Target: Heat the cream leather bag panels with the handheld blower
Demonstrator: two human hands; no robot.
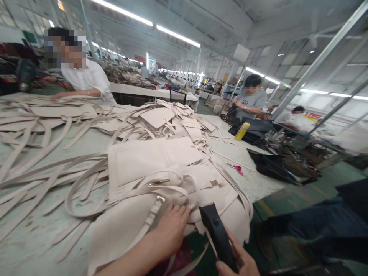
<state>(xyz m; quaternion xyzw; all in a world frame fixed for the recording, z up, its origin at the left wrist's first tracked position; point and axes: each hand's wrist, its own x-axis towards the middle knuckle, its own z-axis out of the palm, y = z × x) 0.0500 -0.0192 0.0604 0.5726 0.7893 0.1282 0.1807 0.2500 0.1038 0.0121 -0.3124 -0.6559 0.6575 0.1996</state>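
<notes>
Probably soft, floppy cream bag [120, 217]; best held near buckle [160, 199]. Left hand [170, 225] beside buckle, fingers together, pinch unclear; right hand [242, 253], farther right, wrapping black tool [216, 230].

Left hand [172, 222]: palm down, fingers together, thumb hidden, left of the black clipper-shaped tool [217, 234]; left forearm [140, 251] bare. Right hand [244, 260]: wrapped around the tool's lower body, thumb opposing fingers.

The left forearm [140, 249] and left grip [172, 218] are showing bare at bottom centre; the right grip [241, 257] is showing bare too.
</notes>
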